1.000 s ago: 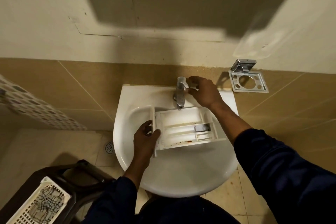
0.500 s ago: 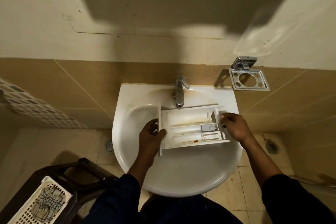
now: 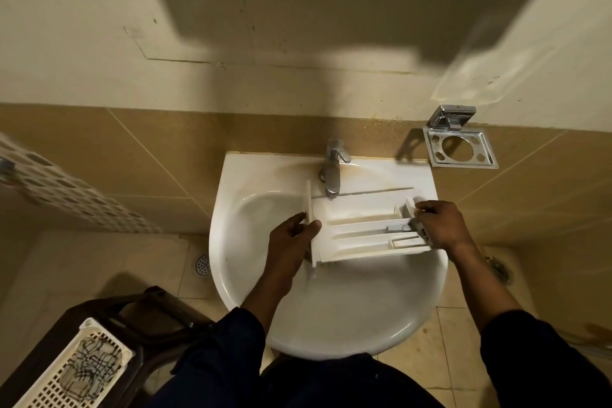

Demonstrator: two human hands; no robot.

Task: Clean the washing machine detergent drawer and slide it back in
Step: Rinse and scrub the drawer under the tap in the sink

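The white detergent drawer (image 3: 361, 232) lies across the white sink (image 3: 331, 318), under the chrome tap (image 3: 332, 172). Its front panel points left and its compartments face up. My left hand (image 3: 291, 235) grips the front panel, thumb on the inner side. My right hand (image 3: 440, 225) holds the drawer's right end, fingers curled over the rear edge. A grey insert sits in the drawer near my right hand.
A chrome holder (image 3: 460, 149) is fixed to the tiled wall right of the sink. A dark stool (image 3: 139, 318) with a white perforated basket (image 3: 76, 371) stands at lower left. Floor drains (image 3: 202, 264) lie on both sides.
My right hand left the tap handle and came down to the drawer's right end. The drawer shifted slightly right under the tap. My left hand kept its grip.
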